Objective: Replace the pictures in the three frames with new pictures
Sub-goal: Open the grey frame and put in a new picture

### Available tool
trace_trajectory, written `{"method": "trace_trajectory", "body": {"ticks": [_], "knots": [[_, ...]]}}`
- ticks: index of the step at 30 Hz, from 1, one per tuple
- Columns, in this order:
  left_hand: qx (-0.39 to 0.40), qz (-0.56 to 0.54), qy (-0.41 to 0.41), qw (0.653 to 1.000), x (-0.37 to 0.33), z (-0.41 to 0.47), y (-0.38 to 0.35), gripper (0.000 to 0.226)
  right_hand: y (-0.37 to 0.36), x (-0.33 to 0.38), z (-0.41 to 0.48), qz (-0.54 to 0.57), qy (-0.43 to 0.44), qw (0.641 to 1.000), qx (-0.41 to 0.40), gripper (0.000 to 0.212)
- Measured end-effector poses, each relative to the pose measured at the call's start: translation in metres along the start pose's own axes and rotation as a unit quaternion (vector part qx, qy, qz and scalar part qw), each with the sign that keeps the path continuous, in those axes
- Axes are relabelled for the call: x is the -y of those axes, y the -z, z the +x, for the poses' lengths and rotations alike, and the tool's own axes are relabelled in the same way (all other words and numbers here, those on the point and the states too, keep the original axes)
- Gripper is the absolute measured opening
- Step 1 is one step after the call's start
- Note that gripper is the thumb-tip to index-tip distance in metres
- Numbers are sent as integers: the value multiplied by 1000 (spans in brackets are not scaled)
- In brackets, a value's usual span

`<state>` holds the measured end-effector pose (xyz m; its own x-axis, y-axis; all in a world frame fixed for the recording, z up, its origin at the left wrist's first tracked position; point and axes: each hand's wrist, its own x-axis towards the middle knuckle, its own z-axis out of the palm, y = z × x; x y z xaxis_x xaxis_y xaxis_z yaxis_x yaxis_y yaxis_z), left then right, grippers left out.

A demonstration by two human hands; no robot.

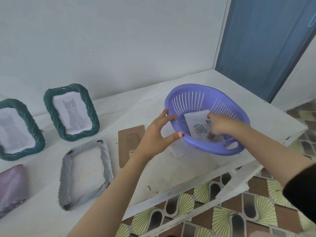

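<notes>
A white, scuffed table (153, 177) stands against a pale wall. At its far left lies a crumpled purple cloth (10, 185). Behind it stand two green frames, the outer one (38, 137) cut by the edge, the inner one (92, 117) holding a cat drawing. In front of the inner one a grey frame (107, 161) lies flat (back side up, nothing in it). Just right of it lies a brown cardboard backing (126, 142). The left hand (157, 134) holds the near-left rim of the purple basket (213, 147), fingers spread, thumb pressed on the outside and forefinger hooked over the edge. Inside the basket lies the rose picture (196, 127). The right hand (220, 125) grips its right edge with fingers curled down; the tips are hidden. A white sheet (179, 151) pokes out beneath the basket. Behind the table's right corner is a blue door (265, 48), and below it a patterned tile floor (222, 216).
</notes>
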<state>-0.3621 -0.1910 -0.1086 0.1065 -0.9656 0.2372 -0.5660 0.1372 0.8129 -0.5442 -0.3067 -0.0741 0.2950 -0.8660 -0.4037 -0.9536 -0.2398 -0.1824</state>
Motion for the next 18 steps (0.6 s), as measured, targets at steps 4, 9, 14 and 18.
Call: {"method": "trace_trajectory", "body": {"ticks": [4, 9, 14, 18], "knots": [[-2, -2, 3, 1000, 2, 1, -1, 57, 0, 3, 3, 39, -12, 999, -17, 73], [-4, -14, -7, 1000, 2, 1, -2, 54, -1, 2, 9, 72, -10, 994, -78, 57], [-7, -11, -6, 1000, 2, 1, -3, 55, -2, 4, 7, 89, -27, 995, -34, 81], [-10, -21, -6, 1000, 1, 0, -4, 50, 0, 3, 8, 96, -36, 993, -57, 71]]}}
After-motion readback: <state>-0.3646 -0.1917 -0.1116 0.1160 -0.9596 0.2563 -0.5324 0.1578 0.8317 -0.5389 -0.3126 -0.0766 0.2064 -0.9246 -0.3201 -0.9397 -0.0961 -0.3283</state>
